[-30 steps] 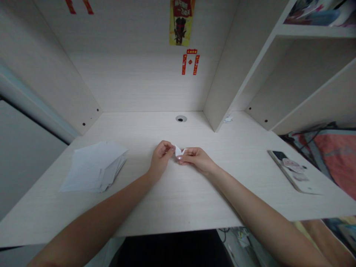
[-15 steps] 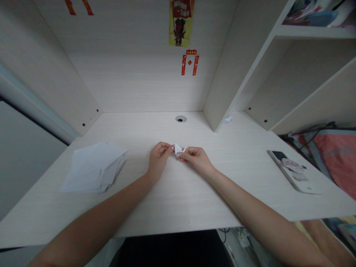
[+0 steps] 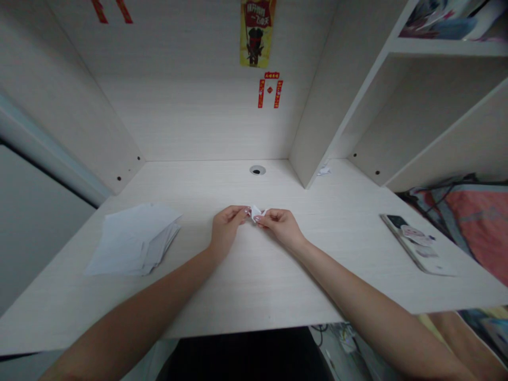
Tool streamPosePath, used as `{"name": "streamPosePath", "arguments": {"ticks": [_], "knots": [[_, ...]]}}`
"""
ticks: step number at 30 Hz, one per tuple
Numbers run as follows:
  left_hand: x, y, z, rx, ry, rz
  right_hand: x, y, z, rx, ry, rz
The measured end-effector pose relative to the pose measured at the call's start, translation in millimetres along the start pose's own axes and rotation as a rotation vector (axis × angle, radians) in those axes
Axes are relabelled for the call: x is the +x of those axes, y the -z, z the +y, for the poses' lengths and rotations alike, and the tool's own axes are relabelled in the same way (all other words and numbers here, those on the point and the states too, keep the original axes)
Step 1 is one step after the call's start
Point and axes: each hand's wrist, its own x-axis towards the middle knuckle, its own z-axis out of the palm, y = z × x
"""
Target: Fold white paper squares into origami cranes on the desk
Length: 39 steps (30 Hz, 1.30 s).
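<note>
A small piece of folded white paper (image 3: 256, 212) is held between my two hands, just above or on the desk. My left hand (image 3: 228, 225) pinches its left side between thumb and fingers. On the other side, my right hand (image 3: 281, 225) grips the paper with the thumb in front and the fingers behind. Fingertips hide parts of the folds, so its exact shape cannot be made out.
A stack of white paper sheets (image 3: 127, 238) lies on the desk (image 3: 254, 286) at the left. To the right rests a phone (image 3: 420, 246) in a light case. A vertical panel (image 3: 317, 132) stands behind my right hand, and a round cable hole (image 3: 257, 170) sits near the back wall.
The folded paper has shifted slightly in my fingers, and its upright point now looks lower and wider. Both hands keep their pinch in nearly the same place.
</note>
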Motion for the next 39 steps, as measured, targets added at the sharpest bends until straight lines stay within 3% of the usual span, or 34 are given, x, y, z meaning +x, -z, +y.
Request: {"name": "streamPosePath", "arguments": {"ticks": [14, 39], "knots": [[-0.9, 0.2, 3.6, 0.001, 0.008, 0.01, 0.8, 2.2, -7.9, 0.031, 0.024, 0.15], [-1.8, -0.4, 5.0, 0.008, -0.015, 0.032, -3.3, -1.3, -15.0, 0.063, 0.049, 0.147]]}}
